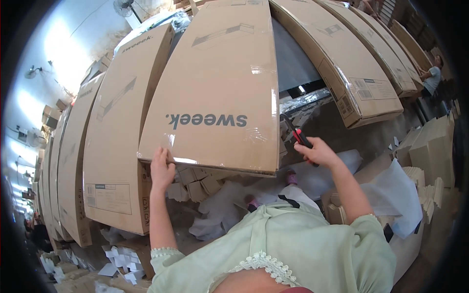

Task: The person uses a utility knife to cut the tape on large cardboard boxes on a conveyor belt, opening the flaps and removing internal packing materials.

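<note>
A long brown cardboard carton (210, 88) lies in front of me, its near end toward my body. Clear tape shines along its near edge and right side. My left hand (161, 168) rests at the carton's near left corner, with the fingers stretched over the edge. Just right of the carton, my right hand (318, 152) is closed around a black and red plier-like tool (300, 138). The tool's dark, slim end points up and left, close to the carton's right side. Whether its tip touches the carton I cannot tell.
Similar cartons stand in a row, left (115, 141) and right (361, 73). A metal frame (305, 99) shows between them. White foam sheeting (215, 210) and cardboard pieces lie below; stacked cardboard (432, 151) is at right. Another person (432, 78) is at far right.
</note>
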{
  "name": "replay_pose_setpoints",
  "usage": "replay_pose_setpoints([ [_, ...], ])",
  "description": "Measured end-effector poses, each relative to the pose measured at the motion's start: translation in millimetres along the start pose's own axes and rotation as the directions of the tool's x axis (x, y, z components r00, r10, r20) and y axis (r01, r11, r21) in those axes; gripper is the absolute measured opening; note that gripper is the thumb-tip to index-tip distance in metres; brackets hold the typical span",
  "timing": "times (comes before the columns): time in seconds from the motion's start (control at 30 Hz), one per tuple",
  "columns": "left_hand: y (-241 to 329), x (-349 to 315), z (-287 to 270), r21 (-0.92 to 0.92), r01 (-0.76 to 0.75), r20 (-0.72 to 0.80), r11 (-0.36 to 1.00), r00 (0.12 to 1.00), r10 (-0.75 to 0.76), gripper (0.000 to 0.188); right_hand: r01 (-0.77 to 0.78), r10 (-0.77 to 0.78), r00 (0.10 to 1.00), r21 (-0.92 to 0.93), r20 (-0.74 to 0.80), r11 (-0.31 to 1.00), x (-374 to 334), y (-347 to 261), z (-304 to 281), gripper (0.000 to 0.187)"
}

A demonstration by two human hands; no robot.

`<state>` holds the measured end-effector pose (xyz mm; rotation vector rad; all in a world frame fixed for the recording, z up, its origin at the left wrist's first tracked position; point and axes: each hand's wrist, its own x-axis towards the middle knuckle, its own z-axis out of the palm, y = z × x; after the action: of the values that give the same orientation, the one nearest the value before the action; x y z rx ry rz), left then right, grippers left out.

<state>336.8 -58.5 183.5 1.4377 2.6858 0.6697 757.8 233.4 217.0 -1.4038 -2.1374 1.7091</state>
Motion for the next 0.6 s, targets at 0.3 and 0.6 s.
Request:
replay_pose_setpoints([
  [0.3,181,2,36,-0.364,0.012,0.038,0.931,0.999,0.002,0.038,0.274,-0.262,0.962,0.283,-0.079,0.919,159,-54,-153,0.039],
  [0.6,272,154,91,-0.381,0.233,0.077,0.895,0.972,-0.221,0.043,0.334,-0.278,0.935,0.285,-0.222,0.898,398,-102,-318,0.039],
])
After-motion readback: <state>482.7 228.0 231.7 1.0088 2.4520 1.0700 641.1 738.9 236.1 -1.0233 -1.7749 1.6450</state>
